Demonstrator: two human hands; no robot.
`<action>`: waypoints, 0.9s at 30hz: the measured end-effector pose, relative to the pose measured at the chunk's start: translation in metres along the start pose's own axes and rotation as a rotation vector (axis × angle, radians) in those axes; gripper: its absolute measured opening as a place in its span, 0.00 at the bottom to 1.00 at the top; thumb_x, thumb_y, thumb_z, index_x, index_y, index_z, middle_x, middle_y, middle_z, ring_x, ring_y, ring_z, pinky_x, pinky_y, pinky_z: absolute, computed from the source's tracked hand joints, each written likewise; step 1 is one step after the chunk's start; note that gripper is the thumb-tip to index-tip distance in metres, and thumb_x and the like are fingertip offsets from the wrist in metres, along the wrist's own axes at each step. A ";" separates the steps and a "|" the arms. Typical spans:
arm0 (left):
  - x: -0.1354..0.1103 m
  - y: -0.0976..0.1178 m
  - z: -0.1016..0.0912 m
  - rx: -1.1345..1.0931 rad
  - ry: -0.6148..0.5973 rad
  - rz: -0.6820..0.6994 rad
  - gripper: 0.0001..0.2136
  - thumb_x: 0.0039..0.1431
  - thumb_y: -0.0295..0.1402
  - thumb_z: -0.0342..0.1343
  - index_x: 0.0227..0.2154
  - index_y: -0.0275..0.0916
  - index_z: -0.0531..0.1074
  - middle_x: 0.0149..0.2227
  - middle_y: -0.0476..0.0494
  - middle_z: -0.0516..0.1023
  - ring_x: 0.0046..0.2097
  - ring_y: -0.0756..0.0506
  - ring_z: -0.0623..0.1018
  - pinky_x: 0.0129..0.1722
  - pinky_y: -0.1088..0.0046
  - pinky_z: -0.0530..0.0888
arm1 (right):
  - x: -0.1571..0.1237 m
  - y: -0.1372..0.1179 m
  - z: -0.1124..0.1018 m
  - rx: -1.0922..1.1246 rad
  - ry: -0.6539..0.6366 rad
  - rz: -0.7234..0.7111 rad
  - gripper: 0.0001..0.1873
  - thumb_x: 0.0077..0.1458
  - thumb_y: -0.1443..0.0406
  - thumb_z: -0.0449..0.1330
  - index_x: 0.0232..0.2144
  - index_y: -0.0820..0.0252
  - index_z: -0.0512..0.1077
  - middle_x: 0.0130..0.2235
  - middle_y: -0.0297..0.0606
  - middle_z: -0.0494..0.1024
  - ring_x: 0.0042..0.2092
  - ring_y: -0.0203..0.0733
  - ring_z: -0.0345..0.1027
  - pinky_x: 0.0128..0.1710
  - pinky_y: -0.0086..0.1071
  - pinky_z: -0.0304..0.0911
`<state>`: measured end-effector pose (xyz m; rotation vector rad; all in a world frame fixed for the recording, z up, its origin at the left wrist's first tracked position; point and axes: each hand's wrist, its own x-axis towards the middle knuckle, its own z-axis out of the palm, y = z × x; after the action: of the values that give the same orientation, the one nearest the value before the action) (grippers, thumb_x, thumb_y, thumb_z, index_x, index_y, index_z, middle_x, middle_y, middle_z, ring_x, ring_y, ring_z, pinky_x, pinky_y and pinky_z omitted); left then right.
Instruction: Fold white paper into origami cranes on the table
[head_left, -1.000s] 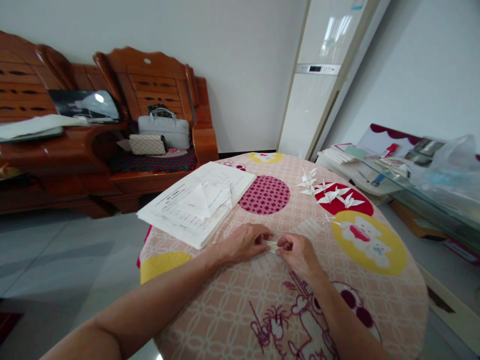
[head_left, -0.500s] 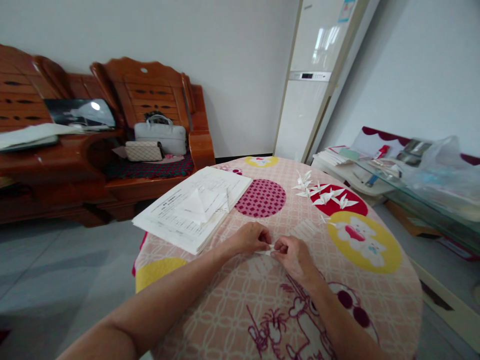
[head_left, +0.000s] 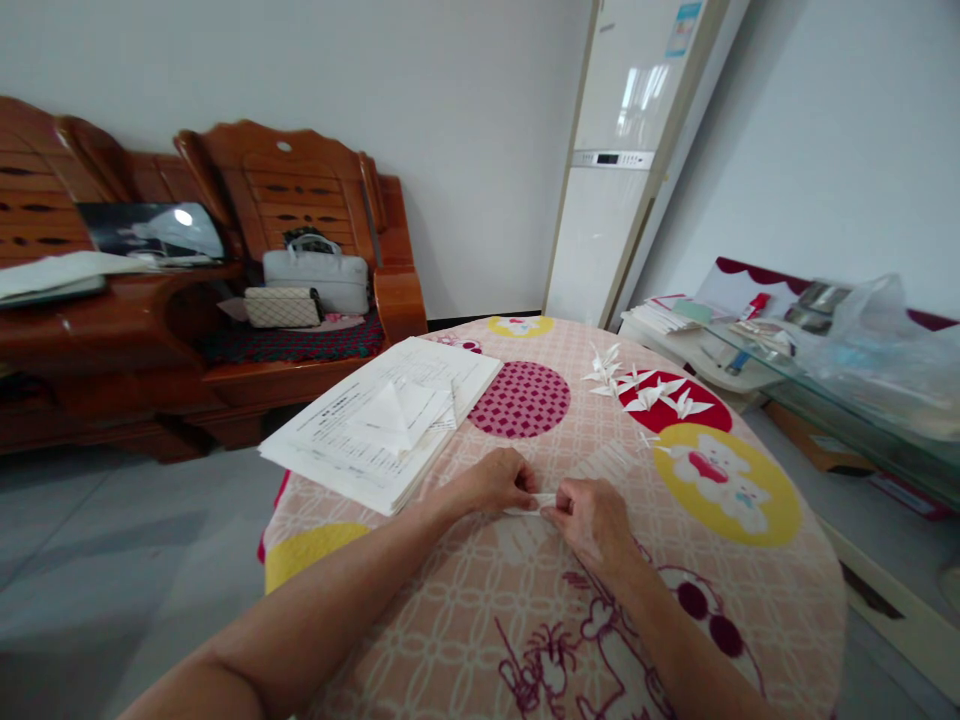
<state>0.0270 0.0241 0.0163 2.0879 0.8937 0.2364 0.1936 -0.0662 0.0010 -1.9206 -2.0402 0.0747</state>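
Between my two hands lies a small folded piece of white paper [head_left: 541, 502], low over the patterned tablecloth [head_left: 450, 600]. My left hand [head_left: 501, 482] pinches its left side, thumb and fingertips closed. The right side is gripped by my right hand [head_left: 592, 515], its fingers curled tightly around the edge. Much of the paper is hidden behind my fingers, so its exact folded shape is unclear. Beyond my hands to the right stand several white paper cranes [head_left: 649, 392], grouped partly on a red circle of the cloth.
At the table's left lies a stack of printed sheets [head_left: 322, 450] with folded white paper [head_left: 401, 412] on top. A glass shelf [head_left: 825, 390] holding a plastic bag [head_left: 877, 330] stands to the right. A wooden chair [head_left: 397, 290] with bags is behind the table at left.
My right hand has turned slightly, and a bit more of the paper shows between my hands. Both hands keep their grip. The view has shifted slightly.
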 end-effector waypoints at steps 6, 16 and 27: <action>-0.002 0.000 0.004 -0.284 0.146 -0.046 0.08 0.43 0.33 0.60 0.17 0.33 0.71 0.17 0.54 0.65 0.22 0.54 0.63 0.21 0.78 0.54 | 0.001 0.002 -0.002 0.165 0.074 0.110 0.18 0.52 0.57 0.61 0.16 0.59 0.70 0.19 0.35 0.73 0.23 0.37 0.62 0.24 0.31 0.47; -0.005 0.013 0.018 -0.670 0.326 0.068 0.14 0.44 0.39 0.64 0.23 0.32 0.72 0.19 0.53 0.66 0.22 0.55 0.63 0.22 0.78 0.56 | 0.000 -0.001 -0.004 1.160 0.086 0.178 0.15 0.53 0.57 0.60 0.23 0.62 0.73 0.21 0.35 0.75 0.24 0.37 0.68 0.24 0.28 0.62; -0.009 0.024 0.031 -0.516 0.583 0.150 0.06 0.48 0.31 0.61 0.28 0.33 0.73 0.24 0.49 0.73 0.27 0.52 0.71 0.27 0.78 0.66 | 0.001 -0.002 -0.001 1.170 0.143 0.263 0.14 0.51 0.60 0.59 0.18 0.60 0.70 0.18 0.34 0.73 0.21 0.35 0.65 0.21 0.27 0.61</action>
<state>0.0468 -0.0106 0.0158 1.6105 0.8813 1.0779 0.1916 -0.0653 0.0028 -1.3078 -1.1373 0.9248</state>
